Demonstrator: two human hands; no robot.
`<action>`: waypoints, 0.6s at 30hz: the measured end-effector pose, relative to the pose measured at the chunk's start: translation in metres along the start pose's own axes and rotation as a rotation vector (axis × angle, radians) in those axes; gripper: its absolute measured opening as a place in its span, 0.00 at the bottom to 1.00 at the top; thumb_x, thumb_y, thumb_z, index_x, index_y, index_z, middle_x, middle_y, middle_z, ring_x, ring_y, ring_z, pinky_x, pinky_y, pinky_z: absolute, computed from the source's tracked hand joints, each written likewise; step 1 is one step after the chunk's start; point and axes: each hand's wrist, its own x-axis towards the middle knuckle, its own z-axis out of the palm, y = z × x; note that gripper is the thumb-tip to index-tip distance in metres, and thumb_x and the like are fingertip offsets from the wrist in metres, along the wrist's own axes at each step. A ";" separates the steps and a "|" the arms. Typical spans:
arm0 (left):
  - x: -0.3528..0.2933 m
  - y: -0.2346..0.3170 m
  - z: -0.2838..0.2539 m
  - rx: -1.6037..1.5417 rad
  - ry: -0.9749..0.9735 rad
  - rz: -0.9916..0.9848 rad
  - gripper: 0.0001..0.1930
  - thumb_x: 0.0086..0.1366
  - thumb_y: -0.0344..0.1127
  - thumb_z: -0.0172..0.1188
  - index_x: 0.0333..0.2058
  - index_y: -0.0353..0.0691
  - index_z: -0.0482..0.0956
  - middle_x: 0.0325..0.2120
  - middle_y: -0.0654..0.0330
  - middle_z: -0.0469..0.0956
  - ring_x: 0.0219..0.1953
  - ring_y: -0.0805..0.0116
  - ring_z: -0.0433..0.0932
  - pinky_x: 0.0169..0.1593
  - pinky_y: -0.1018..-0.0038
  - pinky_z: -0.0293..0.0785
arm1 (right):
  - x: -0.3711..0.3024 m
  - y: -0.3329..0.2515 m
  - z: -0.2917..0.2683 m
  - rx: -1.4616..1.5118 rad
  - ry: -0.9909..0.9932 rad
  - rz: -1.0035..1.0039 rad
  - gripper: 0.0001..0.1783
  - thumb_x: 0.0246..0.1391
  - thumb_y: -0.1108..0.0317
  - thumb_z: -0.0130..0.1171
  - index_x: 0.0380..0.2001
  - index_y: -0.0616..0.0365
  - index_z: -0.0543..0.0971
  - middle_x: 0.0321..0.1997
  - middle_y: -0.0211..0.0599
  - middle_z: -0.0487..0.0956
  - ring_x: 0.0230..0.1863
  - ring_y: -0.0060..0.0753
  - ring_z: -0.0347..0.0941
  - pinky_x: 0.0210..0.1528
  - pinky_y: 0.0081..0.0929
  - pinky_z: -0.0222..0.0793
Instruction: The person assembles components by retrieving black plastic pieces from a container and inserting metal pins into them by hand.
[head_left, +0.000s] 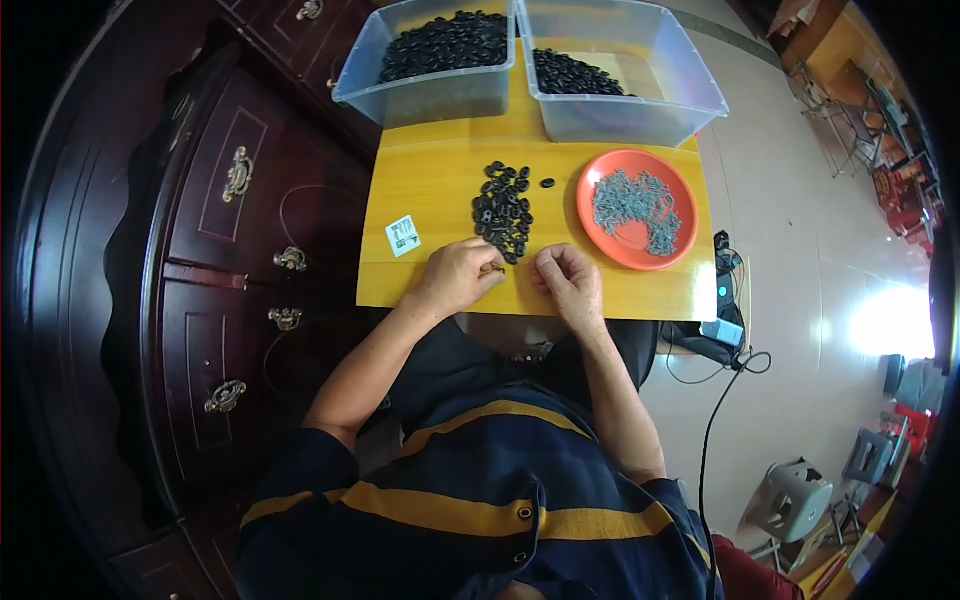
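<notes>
My left hand (460, 277) is closed in a pinch at the near end of a pile of small black oval pieces (503, 205). A small dark piece shows at its fingertips, mostly hidden by the fingers. To the right of the pile, my right hand (572, 284) is closed too, thumb against forefinger; whatever it may hold is too small to make out. The two hands are a short gap apart, low over the yellow tabletop (430, 180). One black oval piece (547, 183) lies alone beside the pile.
An orange-red plate (589, 226) of small grey metal parts (635, 205) sits on the right. Two translucent bins, left (440, 98) and right (620, 122), hold more black pieces at the back. A white label card (404, 236) lies left. Dark wooden drawers (225, 250) flank the table.
</notes>
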 end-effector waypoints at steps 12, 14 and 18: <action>0.008 0.004 0.017 -0.778 -0.035 -0.353 0.04 0.66 0.31 0.62 0.32 0.38 0.78 0.24 0.72 0.74 0.24 0.86 0.69 0.27 0.84 0.66 | -0.008 -0.005 -0.003 -0.073 -0.053 -0.131 0.07 0.58 0.70 0.63 0.37 0.61 0.79 0.28 0.29 0.80 0.31 0.15 0.74 0.36 0.21 0.72; 0.012 0.011 0.020 -0.807 -0.057 -0.354 0.04 0.66 0.30 0.61 0.32 0.38 0.78 0.24 0.71 0.74 0.24 0.86 0.70 0.27 0.84 0.67 | -0.008 -0.004 -0.006 -0.048 -0.067 -0.130 0.07 0.59 0.71 0.63 0.38 0.61 0.78 0.30 0.27 0.79 0.31 0.14 0.73 0.36 0.19 0.71; 0.022 0.018 0.027 -0.903 -0.139 -0.427 0.03 0.66 0.30 0.60 0.33 0.38 0.77 0.24 0.71 0.75 0.23 0.85 0.69 0.27 0.84 0.67 | -0.006 0.002 -0.007 0.074 -0.088 -0.130 0.06 0.61 0.73 0.60 0.40 0.60 0.76 0.32 0.23 0.77 0.32 0.12 0.70 0.36 0.15 0.69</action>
